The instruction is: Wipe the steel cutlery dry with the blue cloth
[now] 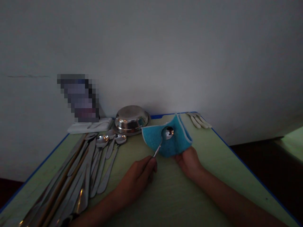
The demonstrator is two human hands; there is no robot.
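Observation:
My left hand [138,176] is closed on the handle of a metal spoon [165,135], whose bowl rests in a blue cloth [175,142]. My right hand [189,160] grips the near edge of that cloth, which is cupped up around the spoon bowl. Both hands rest low over the pale green table [170,195], near its middle.
Several spoons, knives and other cutlery [90,167] lie in a row on the left of the table. An upturned steel bowl [131,119] and a white folded cloth [91,126] sit at the back by the wall. White-handled utensils [200,121] lie at the back right.

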